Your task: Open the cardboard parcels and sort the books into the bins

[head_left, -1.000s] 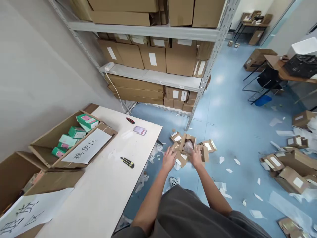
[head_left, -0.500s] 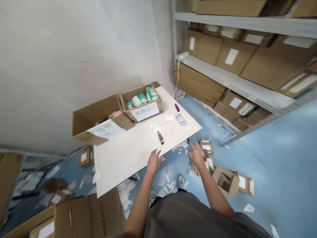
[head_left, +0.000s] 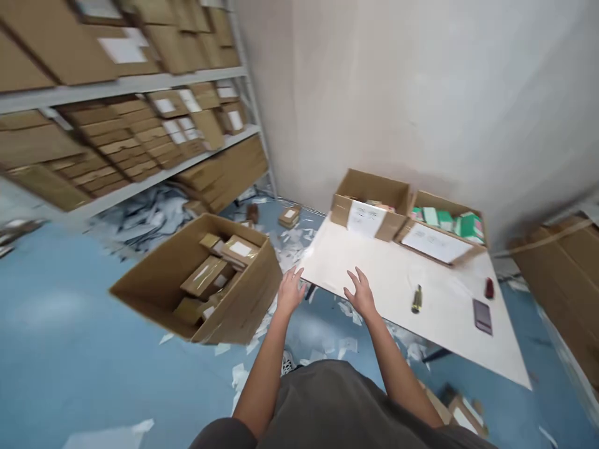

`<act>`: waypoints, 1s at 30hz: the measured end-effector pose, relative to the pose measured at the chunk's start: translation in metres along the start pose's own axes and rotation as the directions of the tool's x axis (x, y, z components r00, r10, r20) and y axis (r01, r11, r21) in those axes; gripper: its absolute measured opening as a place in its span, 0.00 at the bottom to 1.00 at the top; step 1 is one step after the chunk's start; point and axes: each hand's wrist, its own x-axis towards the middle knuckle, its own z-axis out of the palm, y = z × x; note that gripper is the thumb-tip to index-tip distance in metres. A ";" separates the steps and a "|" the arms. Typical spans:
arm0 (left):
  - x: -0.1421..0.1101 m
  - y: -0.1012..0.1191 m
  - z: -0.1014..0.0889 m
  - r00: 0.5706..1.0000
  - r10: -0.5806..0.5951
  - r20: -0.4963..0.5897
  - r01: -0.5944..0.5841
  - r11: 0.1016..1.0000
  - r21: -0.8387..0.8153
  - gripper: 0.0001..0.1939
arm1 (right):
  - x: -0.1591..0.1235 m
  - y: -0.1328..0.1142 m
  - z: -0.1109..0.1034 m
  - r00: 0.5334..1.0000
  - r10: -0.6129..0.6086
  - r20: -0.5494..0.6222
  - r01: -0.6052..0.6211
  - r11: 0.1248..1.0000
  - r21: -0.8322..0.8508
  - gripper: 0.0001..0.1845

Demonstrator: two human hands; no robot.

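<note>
My left hand (head_left: 290, 290) hangs in the air with its fingers spread, between a large open carton (head_left: 253, 305) and the near left corner of the white table (head_left: 327, 259). Nothing is in it. My right hand (head_left: 361, 293) is also empty, fingers apart, at the table's near edge. To its right on the tabletop lie a yellow and black box cutter (head_left: 417, 299), a phone (head_left: 482, 316) and a small red object (head_left: 489, 288). Small brown boxes (head_left: 206, 276) with white labels fill part of the large carton.
At the table's back stand two open cartons: one with a white label sheet (head_left: 365, 219), one with green boxes (head_left: 469, 226). Shelves of brown boxes (head_left: 126, 149) rise at the left. Paper scraps (head_left: 349, 345) litter the blue floor. Brown cardboard (head_left: 561, 274) stands at the right.
My view has swung left, so the table now sits to the right and the large carton of small boxes has come into sight. Both hands stay empty and spread.
</note>
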 end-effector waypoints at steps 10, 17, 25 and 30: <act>-0.140 -0.236 -0.123 0.804 -0.576 -0.147 0.586 0.809 0.035 0.31 | 0.098 -0.268 0.174 0.820 -0.520 0.239 0.474 0.851 0.226 0.34; -0.187 -0.305 -0.136 0.599 -0.788 -0.143 0.795 0.606 -0.009 0.37 | 0.142 -0.344 0.234 0.723 -0.613 0.320 0.553 0.790 0.263 0.38; -0.145 -0.351 -0.099 0.487 -0.873 0.014 0.873 0.487 0.011 0.45 | 0.203 -0.358 0.314 0.604 -0.637 0.479 0.564 0.766 0.309 0.43; -0.117 -0.379 -0.083 0.307 -0.949 0.070 0.950 0.310 0.047 0.51 | 0.243 -0.383 0.387 0.387 -0.696 0.604 0.617 0.683 0.392 0.50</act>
